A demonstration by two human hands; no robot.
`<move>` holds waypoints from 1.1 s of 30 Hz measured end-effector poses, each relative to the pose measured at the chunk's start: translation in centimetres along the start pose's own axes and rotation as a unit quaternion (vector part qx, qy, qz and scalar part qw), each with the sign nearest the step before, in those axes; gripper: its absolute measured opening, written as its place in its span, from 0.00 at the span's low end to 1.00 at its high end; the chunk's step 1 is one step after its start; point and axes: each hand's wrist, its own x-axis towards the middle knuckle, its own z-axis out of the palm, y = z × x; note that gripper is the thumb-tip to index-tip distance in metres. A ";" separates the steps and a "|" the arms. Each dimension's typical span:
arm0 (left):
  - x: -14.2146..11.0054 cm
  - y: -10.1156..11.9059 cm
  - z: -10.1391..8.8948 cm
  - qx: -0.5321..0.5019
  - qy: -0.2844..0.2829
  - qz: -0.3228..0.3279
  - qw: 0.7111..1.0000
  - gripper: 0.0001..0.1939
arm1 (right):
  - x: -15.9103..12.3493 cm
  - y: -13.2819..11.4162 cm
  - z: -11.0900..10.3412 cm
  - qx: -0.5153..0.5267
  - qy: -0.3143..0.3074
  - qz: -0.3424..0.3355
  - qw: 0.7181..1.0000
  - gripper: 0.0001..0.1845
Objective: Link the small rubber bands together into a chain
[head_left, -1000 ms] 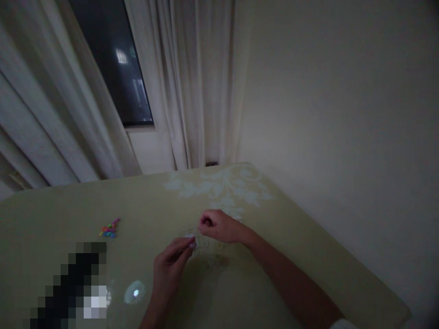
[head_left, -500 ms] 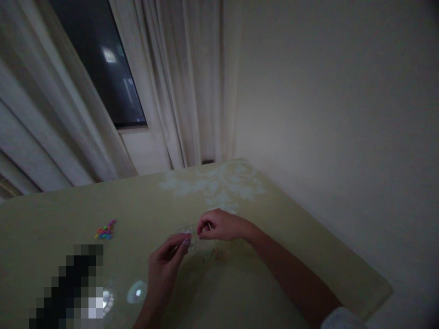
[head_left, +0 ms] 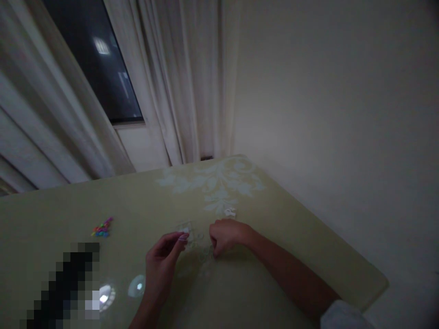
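My left hand [head_left: 163, 260] is closed in a pinch, thumb and fingertips together on a small clear piece [head_left: 187, 230] whose exact kind is too faint to tell. To its right, my right hand [head_left: 226, 235] is low over the table, fingers curled down and pressed together. Whatever is between them is hidden. Several small clear rings [head_left: 205, 254] lie on the table by the right fingertips, between the two hands. Just beyond the right hand sits a little group of small white pieces [head_left: 230, 212].
A small heap of colourful beads [head_left: 102, 228] lies left on the pale green table [head_left: 137, 210]. Round light reflections show at the lower left, near a dark pixelated area. A wall [head_left: 325, 114] borders the table's right side; curtains [head_left: 185, 91] and a window [head_left: 99, 59] stand behind.
My right hand has moved slightly right and down, away from the left hand to the rings, its fingers now pointing downward. The white pieces have come into fuller view. My left hand keeps its pinch.
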 end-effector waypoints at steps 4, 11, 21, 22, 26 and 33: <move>0.0 0.1 0.1 0.014 -0.014 0.019 1.000 0.14 | 0.1 0.3 -0.2 0.000 -0.053 -0.010 0.999 0.13; -0.1 0.6 0.5 0.009 -0.036 0.034 0.999 0.11 | -0.9 1.3 -2.2 0.135 -0.011 -0.076 0.988 0.07; -0.2 0.0 0.7 -0.012 -0.123 0.080 0.989 0.06 | -0.5 -0.5 -1.3 0.318 0.143 -0.215 0.912 0.06; -0.2 0.0 0.7 -0.018 -0.119 0.077 0.990 0.05 | -0.4 -0.5 -1.2 0.319 0.154 -0.214 0.910 0.06; -0.1 0.0 0.7 -0.028 -0.108 0.076 0.991 0.05 | -0.4 -0.7 -1.2 0.330 0.170 -0.215 0.903 0.06; -0.3 0.2 1.0 -0.026 -0.094 0.037 0.995 0.12 | -0.5 -1.2 -1.3 0.320 0.180 -0.214 0.905 0.10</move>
